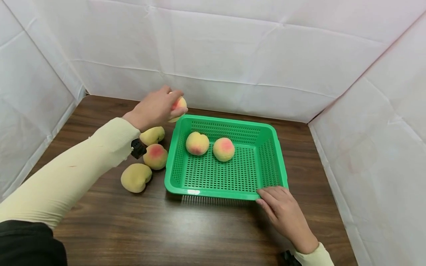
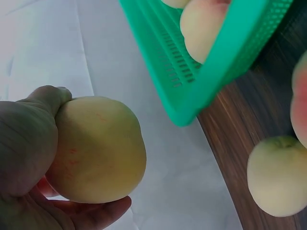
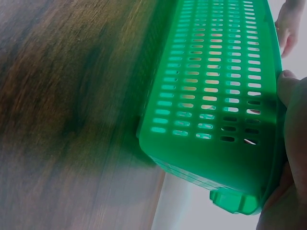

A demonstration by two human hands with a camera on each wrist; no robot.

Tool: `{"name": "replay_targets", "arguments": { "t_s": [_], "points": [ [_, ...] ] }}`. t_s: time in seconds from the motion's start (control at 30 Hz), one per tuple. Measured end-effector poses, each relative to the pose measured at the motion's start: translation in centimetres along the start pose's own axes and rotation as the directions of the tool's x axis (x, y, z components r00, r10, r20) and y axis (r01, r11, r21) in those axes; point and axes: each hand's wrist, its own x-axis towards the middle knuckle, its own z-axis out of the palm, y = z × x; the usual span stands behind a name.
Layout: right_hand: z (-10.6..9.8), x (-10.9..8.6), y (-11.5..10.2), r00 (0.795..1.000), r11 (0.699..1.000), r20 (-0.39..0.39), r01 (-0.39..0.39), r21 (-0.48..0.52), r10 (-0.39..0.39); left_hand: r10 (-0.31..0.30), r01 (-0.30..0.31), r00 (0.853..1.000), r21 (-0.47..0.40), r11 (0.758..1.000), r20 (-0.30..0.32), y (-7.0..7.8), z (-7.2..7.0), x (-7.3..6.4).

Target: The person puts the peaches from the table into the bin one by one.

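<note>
While one peach (image 1: 180, 105) is up near the far left corner of the green basket (image 1: 226, 194), left hand (image 1: 154, 109) fingers hold it | right hand (image 1: 285, 213) fingers grip the near right corner | two peaches (image 1: 198, 143) inside | three more peaches (image 1: 155, 156) on the worktop (image 1: 133, 229), left of the basket

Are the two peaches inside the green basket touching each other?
Apart. The head view shows a narrow strip of green basket between the left peach and the right peach.

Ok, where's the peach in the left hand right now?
In the head view, the held peach is left of centre, gripped by the left hand near the far left corner of the green basket.
</note>
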Motion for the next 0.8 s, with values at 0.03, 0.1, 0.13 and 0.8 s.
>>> {"name": "replay_targets", "arguments": {
  "t_s": [0.03, 0.1, 0.13, 0.8],
  "points": [
    [0.0, 0.0, 0.0, 1.000, 1.000, 0.000, -0.001, 0.001, 0.001, 0.010, -0.010, 1.000, 0.000, 1.000, -0.003, 0.2, 0.1, 0.1],
    [0.1, 0.0, -0.1, 1.000, 1.000, -0.001, -0.001, 0.004, 0.001, 0.027, -0.027, 1.000, -0.001, 1.000, -0.009, 0.5, 0.1, 0.4],
    [0.1, 0.1, -0.1, 1.000, 1.000, -0.001, -0.003, 0.003, 0.003, 0.036, -0.036, 0.999, 0.000, 0.999, -0.010, 0.7, 0.2, 0.5],
    [0.6, 0.6, -0.4, 1.000, 1.000, 0.008, -0.007, 0.022, 0.007, 0.150, -0.148, 0.988, -0.048, 0.988, 0.036, 4.5, 1.0, 2.5]
  ]
}}
